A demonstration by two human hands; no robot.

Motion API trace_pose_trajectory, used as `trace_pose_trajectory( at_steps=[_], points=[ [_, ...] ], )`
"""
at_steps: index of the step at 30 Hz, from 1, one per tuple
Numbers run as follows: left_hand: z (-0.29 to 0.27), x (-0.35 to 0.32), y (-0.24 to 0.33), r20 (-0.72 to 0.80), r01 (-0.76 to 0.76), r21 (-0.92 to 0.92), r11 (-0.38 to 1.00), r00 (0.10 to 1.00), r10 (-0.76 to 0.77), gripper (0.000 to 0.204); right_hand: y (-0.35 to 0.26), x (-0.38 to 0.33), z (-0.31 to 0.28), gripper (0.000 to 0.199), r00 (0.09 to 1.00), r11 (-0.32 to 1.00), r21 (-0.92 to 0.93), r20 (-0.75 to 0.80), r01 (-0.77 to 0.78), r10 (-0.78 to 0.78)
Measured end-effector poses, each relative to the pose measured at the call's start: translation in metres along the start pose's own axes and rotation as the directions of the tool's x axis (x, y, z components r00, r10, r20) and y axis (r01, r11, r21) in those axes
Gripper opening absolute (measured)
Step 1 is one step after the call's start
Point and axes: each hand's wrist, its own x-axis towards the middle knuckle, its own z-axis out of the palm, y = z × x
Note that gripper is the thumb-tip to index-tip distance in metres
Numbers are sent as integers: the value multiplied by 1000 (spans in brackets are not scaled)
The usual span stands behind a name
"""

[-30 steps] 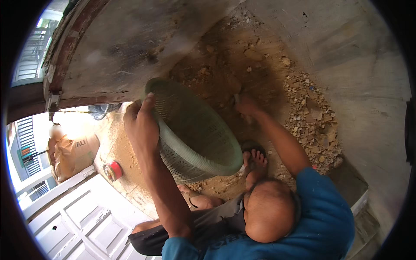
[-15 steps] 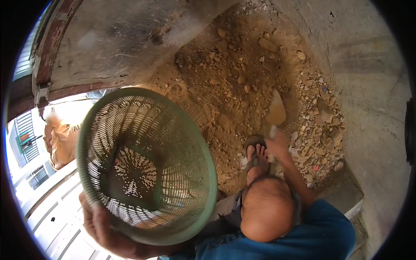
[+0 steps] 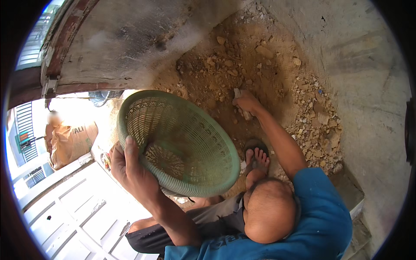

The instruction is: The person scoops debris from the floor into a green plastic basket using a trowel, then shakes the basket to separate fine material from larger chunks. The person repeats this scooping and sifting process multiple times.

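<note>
This looks like a dwelling or similar building in a state of building work. Loose brown soil [image 3: 242, 52] with stones covers the ground towards one o'clock, and broken rubble [image 3: 318, 117] is heaped at three, below a bare grey wall [image 3: 370, 97]. A weathered wooden frame [image 3: 58, 58] stands at ten, a white panelled door [image 3: 89, 216] at eight, and a bulky sack [image 3: 80, 141] and barred metalwork [image 3: 26, 132] in daylight at nine.

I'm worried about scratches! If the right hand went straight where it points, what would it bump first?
Probably the brown dirt just ahead of the right hand, though depth is hard to tell.
</note>
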Motion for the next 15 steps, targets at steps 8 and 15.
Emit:
trace_pose_trajectory(
  at_steps=[8, 15],
  points=[
    [24, 23, -5, -47, 13, 51, 999, 999, -10, 35, 17, -80, 2, 28, 825, 513, -711, 168, 481, -540],
    [23, 28, -5, 40, 31, -9, 999, 999, -30, 29, -49, -1, -157, 40, 698, 807, -564, -649, -174, -303]
  ],
)
